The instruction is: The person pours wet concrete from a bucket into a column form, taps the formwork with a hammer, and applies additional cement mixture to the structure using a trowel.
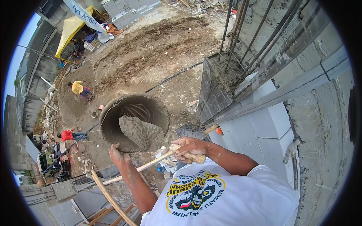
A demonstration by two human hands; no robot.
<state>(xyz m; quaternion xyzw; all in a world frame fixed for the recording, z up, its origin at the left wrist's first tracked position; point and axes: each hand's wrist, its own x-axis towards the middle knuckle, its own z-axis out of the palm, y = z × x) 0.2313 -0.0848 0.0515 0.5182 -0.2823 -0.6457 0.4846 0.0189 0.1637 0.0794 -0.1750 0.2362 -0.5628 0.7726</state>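
Note:
My right hand [187, 147] is closed around the thick wooden handle [196, 157] of a trowel. Wet grey mortar [136, 132] is heaped on its blade [154, 132], over the mouth of a round, mortar-caked bucket [163, 110]. At the bucket's near rim is my left hand [120, 155], its fingers curled at the edge and partly hidden. A second tool, with a grey mortar-coated blade [190, 130] and a wooden handle, lies beyond my right hand. To its right rises a column form [215, 88] holding wet concrete around upright steel bars.
Pale blocks [245, 132] form a wall at my right, with a mortar-covered tool [293, 154] on it. Wooden poles [107, 194] cross below my left arm. Far below, people in yellow [78, 88] and red [68, 135] tops are on the dirt ground [151, 56].

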